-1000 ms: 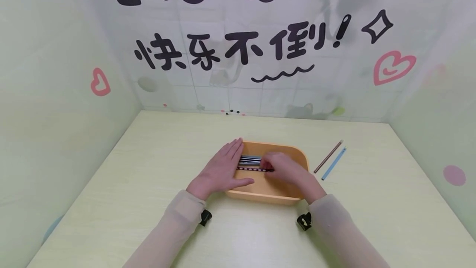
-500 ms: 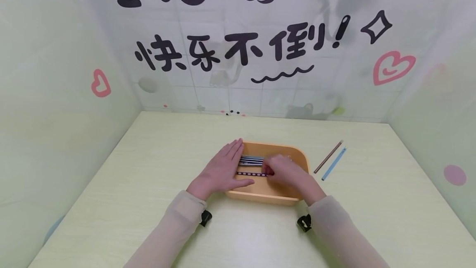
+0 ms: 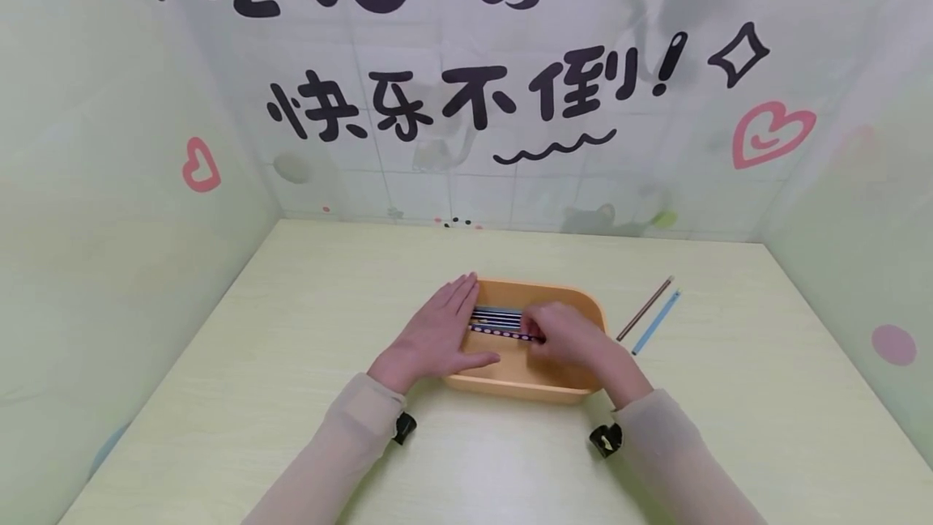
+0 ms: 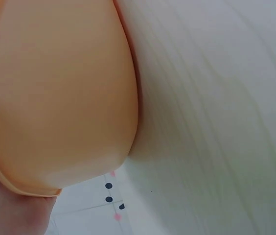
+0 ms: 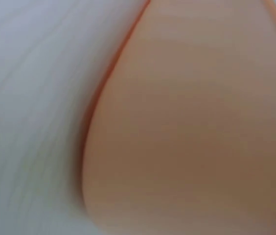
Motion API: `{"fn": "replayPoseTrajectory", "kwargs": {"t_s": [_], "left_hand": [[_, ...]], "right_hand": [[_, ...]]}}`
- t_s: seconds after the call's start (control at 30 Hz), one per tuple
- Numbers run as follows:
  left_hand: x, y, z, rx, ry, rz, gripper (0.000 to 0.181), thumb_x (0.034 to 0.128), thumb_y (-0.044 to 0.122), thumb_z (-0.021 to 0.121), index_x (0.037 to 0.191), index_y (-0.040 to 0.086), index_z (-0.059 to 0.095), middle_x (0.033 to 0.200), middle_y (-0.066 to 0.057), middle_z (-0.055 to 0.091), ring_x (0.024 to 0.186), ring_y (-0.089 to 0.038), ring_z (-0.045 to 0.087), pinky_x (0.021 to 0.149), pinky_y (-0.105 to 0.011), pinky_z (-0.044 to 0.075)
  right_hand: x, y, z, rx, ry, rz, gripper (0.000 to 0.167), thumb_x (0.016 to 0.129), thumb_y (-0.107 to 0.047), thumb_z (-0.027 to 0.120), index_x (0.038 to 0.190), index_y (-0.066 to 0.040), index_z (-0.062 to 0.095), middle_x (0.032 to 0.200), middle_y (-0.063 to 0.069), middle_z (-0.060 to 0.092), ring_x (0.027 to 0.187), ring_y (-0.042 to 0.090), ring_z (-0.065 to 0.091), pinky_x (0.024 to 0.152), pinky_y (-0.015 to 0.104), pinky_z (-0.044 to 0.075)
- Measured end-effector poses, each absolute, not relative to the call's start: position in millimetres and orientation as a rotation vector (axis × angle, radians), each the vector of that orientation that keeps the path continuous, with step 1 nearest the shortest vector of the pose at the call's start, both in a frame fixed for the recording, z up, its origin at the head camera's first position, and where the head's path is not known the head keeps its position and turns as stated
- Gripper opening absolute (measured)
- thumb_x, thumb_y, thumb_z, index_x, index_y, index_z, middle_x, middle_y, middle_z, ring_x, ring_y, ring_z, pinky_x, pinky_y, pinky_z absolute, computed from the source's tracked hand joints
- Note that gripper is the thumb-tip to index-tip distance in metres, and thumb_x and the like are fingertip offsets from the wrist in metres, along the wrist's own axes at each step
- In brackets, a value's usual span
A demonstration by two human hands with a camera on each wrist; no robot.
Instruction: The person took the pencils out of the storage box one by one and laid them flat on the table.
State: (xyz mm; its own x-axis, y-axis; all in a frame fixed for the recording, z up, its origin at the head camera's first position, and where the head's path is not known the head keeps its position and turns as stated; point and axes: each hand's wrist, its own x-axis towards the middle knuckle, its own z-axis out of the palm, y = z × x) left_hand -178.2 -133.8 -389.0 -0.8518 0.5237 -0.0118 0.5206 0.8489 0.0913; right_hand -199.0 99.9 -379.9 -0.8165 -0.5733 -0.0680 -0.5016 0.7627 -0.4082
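Observation:
An orange plastic bin (image 3: 510, 386) stands on the table in the head view. My left hand (image 3: 426, 343) lies over its left end, fingers straight and thumb reaching across the inside. Down in the bin, my right hand (image 3: 576, 339) pinches the right end of a dark pencil with pale dots (image 3: 501, 332); its fingertips are partly hidden. Just behind that pencil lie several striped pencils (image 3: 499, 316) side by side, left ends near the left hand. The left wrist view shows the bin's outer wall (image 4: 64, 98) and a bit of the left hand (image 4: 18, 210). Only bin wall (image 5: 187, 122) and table appear in the right wrist view.
To the right of the bin, a brown pencil (image 3: 645, 308) and a light blue pencil (image 3: 657, 322) lie slanted on the pale wooden table (image 3: 328, 282). A printed curtain (image 3: 466, 177) closes off the back and sides.
The dotted pencil first shifted toward me, then back toward the striped pencils, and its dots now look larger. My right hand has moved slightly right with it. The left hand stays put.

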Motion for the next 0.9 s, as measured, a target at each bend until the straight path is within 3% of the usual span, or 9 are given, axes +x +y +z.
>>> {"fn": "replayPoseTrajectory", "kwargs": {"t_s": [0.63,0.9], "left_hand": [[-178,-133,-389,0.826,2.994,0.136,0.112,0.0874,0.078,0.047,0.158,-0.001,0.013,0.169,-0.014,0.007,0.157,-0.027,0.009,0.13,-0.037,0.012],[-178,-133,-389,0.822,2.994,0.153,0.112,0.0874,0.078,0.047,0.158,-0.001,0.012,0.169,-0.014,0.007,0.157,-0.026,0.009,0.13,-0.037,0.012]], "right_hand": [[-186,122,-370,-1.01,2.893,-0.706,0.018,0.075,0.003,0.068,0.081,-0.012,0.06,0.069,-0.004,0.051,0.064,0.007,0.043,0.057,0.019,0.037],[-173,126,-360,-1.088,2.849,-0.871,0.02,0.077,0.006,0.065,0.083,-0.012,0.059,0.071,-0.005,0.053,0.066,0.005,0.045,0.056,0.018,0.042]]}}
